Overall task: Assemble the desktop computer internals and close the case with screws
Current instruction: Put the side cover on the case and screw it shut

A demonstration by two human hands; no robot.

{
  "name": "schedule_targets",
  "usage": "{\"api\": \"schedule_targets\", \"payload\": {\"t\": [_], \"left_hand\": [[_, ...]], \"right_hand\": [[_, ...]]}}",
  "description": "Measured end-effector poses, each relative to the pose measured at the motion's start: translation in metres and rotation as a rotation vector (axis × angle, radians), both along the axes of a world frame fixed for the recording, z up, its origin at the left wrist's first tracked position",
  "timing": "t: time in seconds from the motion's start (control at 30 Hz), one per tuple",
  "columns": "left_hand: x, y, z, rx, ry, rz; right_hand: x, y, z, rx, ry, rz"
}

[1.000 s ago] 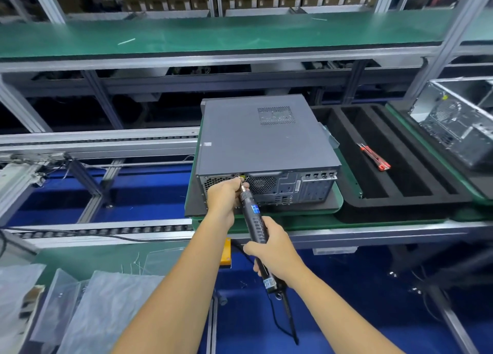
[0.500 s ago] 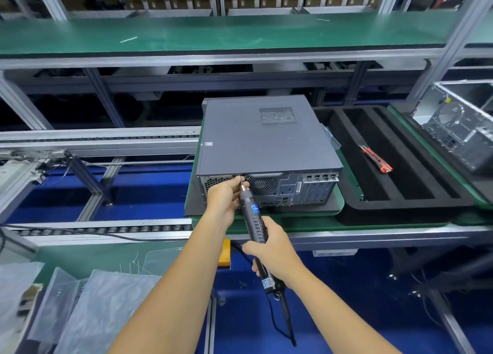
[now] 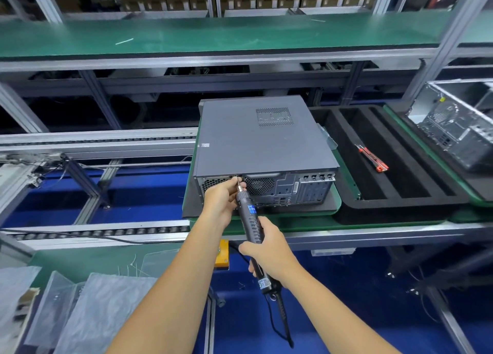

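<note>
Two long green shelves (image 3: 213, 36) run across the top, and a metal roller track (image 3: 93, 232) runs below on the left. These look like a work line, so things can slide from one worker to the next.

Next comes the big grey computer case (image 3: 261, 137). It lies flat on a dark mat on a green tray (image 3: 336, 207), near the middle, with its back side facing the person. The lid is already on. I think it lies this way so the screw holes at the back are easy to reach.

Right of it sits a black foam tray (image 3: 400, 209) with long slots. A small red cutter (image 3: 373, 158) lies in one slot. Further right is an open metal case (image 3: 458, 124), not closed yet.

Some clear plastic bags (image 3: 88, 308) lie at the bottom left.

Now the small things. The right hand (image 3: 269, 251) has its fingers wrapped around the black electric screwdriver (image 3: 252, 224), low on the handle, to push and steer it. The left hand (image 3: 222, 199) pinches the thin tip up by the case's top back edge. That likely keeps the bit straight on the screw. The screw itself is too small to see. A cord hangs from the tool's end.
</note>
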State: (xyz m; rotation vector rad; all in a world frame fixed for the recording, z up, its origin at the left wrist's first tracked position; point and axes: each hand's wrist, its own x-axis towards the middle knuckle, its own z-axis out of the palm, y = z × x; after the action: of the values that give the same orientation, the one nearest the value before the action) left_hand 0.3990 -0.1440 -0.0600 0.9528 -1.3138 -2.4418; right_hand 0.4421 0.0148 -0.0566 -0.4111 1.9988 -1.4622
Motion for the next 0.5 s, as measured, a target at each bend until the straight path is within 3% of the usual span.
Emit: {"api": "schedule_targets", "payload": {"t": [0.5], "left_hand": [[-0.0013, -0.0053, -0.0029, 0.058, 0.037, -0.011]], "right_hand": [[0.0014, -0.0019, -0.0019, -0.013, -0.016, -0.014]]}}
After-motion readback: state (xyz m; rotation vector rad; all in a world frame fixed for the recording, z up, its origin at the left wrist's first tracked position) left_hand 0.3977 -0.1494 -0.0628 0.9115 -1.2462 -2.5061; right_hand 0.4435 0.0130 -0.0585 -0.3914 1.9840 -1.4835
